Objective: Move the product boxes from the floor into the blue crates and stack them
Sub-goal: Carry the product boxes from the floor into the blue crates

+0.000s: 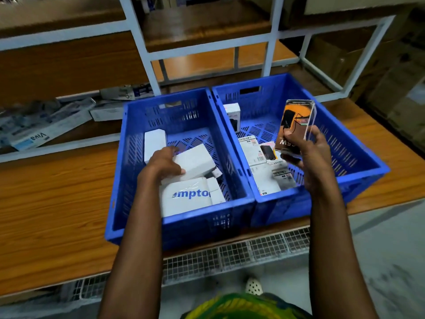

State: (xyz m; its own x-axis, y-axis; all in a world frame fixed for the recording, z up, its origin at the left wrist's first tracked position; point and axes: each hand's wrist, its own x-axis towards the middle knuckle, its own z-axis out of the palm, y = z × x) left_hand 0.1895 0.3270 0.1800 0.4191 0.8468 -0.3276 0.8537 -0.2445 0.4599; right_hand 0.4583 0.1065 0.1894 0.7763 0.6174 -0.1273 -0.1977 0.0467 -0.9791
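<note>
Both hands engaged, one box apiece.
Left hand (166, 162) curls round a white box (196, 160) inside the left crate (128, 169); right hand (315, 161), at 3 o'clock from it, grips an orange box (296, 125) upright above the right crate (345, 146).

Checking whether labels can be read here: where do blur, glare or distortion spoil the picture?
Head view: the wide-angle lens bows the shelf frame and table edge; the packs at far left are smeared; glare streaks the clear sleeve of the orange box in the right hand; print on the lettered box in the left crate is readable.
</note>
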